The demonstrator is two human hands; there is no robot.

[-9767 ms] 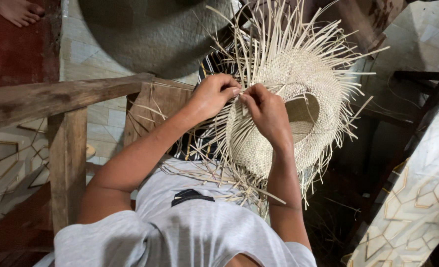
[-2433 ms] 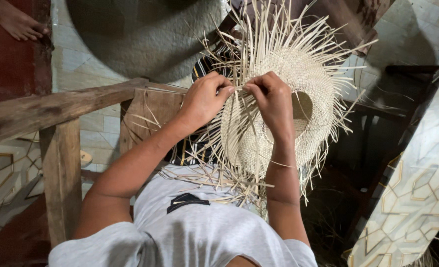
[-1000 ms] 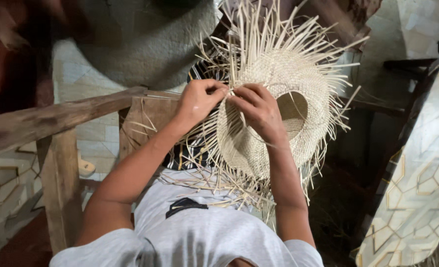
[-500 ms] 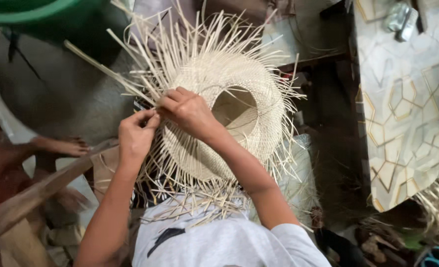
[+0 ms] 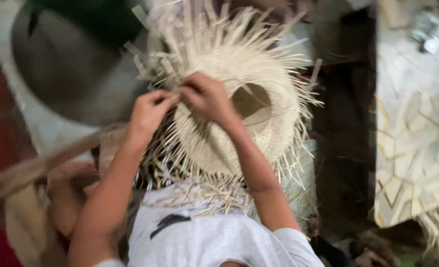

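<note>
Head view, left to right: a large grey round vessel (image 5: 71, 69) at the upper left; the left hand (image 5: 149, 110), fingers curled and pinching loose straw strips at the near brim of a half-woven straw hat (image 5: 259, 99); the right hand (image 5: 207, 96), fingers bent and gripping strips just beside it; a patterned pale panel (image 5: 412, 138) at the right edge. The frame is blurred.

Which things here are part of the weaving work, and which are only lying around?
In the work:
- straw hat, half woven, loose strands sticking out all round
- left hand and right hand, both pinching strands at the brim's near-left edge

Lying about:
- dark round basin, upper left
- patterned tile slab, right
- wooden rail, left
</note>
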